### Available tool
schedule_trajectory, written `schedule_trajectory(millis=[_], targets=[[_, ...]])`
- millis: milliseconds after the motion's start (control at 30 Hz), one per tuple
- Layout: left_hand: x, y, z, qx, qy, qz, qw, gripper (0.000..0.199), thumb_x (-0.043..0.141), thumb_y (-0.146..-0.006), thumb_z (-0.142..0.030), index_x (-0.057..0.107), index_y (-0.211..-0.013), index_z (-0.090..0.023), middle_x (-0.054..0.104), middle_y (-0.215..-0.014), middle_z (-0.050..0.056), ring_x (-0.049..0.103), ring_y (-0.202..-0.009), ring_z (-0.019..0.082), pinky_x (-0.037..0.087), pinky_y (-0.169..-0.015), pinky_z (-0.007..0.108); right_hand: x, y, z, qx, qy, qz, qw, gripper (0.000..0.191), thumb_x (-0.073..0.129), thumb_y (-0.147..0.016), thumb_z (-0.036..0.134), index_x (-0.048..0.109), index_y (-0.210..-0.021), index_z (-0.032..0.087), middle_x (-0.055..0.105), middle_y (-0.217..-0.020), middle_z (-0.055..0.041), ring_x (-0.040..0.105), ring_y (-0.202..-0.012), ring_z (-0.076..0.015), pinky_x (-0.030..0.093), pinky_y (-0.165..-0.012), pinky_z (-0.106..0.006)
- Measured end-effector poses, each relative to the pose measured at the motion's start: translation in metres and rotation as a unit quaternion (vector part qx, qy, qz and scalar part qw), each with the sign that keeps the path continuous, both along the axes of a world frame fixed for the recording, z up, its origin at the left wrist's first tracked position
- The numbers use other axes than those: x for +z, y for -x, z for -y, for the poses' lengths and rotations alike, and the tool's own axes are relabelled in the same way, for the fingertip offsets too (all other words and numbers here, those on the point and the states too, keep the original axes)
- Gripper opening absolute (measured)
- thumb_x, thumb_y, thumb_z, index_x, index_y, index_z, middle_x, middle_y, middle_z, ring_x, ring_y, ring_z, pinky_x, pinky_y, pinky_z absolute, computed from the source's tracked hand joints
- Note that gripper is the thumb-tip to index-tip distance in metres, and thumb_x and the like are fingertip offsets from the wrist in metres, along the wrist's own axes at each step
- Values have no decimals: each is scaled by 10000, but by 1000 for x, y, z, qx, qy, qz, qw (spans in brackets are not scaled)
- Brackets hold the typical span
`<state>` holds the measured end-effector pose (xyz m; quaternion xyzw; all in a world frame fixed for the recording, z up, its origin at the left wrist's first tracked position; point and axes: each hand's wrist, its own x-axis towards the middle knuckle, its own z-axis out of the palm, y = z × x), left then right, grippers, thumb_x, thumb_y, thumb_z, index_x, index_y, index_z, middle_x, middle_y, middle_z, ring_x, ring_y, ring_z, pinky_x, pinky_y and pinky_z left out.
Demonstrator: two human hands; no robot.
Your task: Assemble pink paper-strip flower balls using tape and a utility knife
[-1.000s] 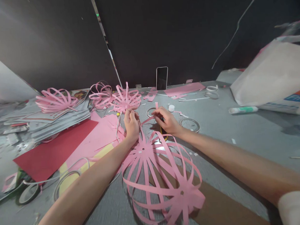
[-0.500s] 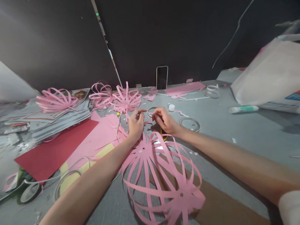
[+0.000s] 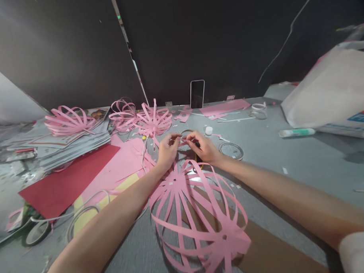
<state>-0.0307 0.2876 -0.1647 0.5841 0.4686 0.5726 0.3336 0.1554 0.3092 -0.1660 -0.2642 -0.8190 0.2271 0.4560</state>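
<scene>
Both hands meet fingertip to fingertip over the table, beyond a pink paper-strip globe (image 3: pixel 226 243). My left hand (image 3: pixel 167 153) is closed in a pinch, and my right hand (image 3: pixel 204 148) pinches from the other side. A small whitish piece (image 3: pixel 182 139) shows between their fingertips, too tiny to name surely. Below the fingers runs part of a pink paper strip (image 3: pixel 182 144). The globe lies on its side between my forearms, its strips bowed and gathered at two discs with small holes. Something yellow and black lies partly hidden under my right hand.
At the back left sit more pink strip globes (image 3: pixel 154 120), one on a stack of papers (image 3: pixel 72 150). Red card (image 3: pixel 70 182) and scissors (image 3: pixel 37 233) lie left. A phone (image 3: pixel 197 94) leans on the dark panel. Rightward are a tape roll (image 3: pixel 232 151), glue stick (image 3: pixel 297 133) and bag (image 3: pixel 320 92).
My hands have drawn closer, so the fingertips now meet with a small whitish piece between them. The globe's near end has shifted slightly right.
</scene>
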Motion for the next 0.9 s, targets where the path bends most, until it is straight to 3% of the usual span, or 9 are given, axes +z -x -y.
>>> schedule_trajectory(millis=[133,267,500,600,733,900], targets=[[-1,1,1,-1,3,-11,1000,164,632,-949,-287,730,-1032,-185,694,-820,18,533,-586,94,467,-576,226,7,-1,1,-54,-100,-7,993,138,559,-1060,351,631,-1043,234,621,-1012,-79,619,-927,-220,513,-796,-359],[-5,1,-1,12,1,-4,1000,166,666,-952,-328,731,-1035,-200,651,-740,-6,502,-535,89,428,-529,226,7,-2,2,-95,-80,-39,992,155,561,-1062,374,624,-1036,235,612,-908,-45,584,-796,-196,498,-740,-349],[-7,0,-1,-28,-34,3,999,244,698,-949,-408,736,-1062,-195,681,-755,9,558,-560,98,444,-528,223,3,0,4,-48,7,-86,995,169,561,-1069,407,601,-1081,243,676,-924,-29,667,-793,-181,528,-745,-327],[-3,-2,3,-46,-43,-1,998,273,709,-942,-434,734,-1065,-192,714,-813,25,576,-573,96,431,-507,215,8,1,5,-27,-32,-64,997,134,559,-1073,361,623,-1089,244,681,-974,-51,671,-861,-196,534,-782,-343],[0,-3,5,-65,-66,-9,996,278,715,-942,-437,730,-1071,-192,737,-895,45,635,-643,109,474,-552,218,13,0,4,-66,-112,-46,990,126,605,-1047,340,686,-1049,243,612,-1017,-83,619,-905,-220,526,-788,-370],[-4,-4,4,-67,-101,6,993,266,740,-926,-433,729,-1027,-187,734,-987,60,597,-641,93,476,-562,228,12,-1,2,-49,-104,-34,993,127,572,-1061,311,680,-1062,243,607,-970,-70,600,-853,-208,507,-729,-348]])
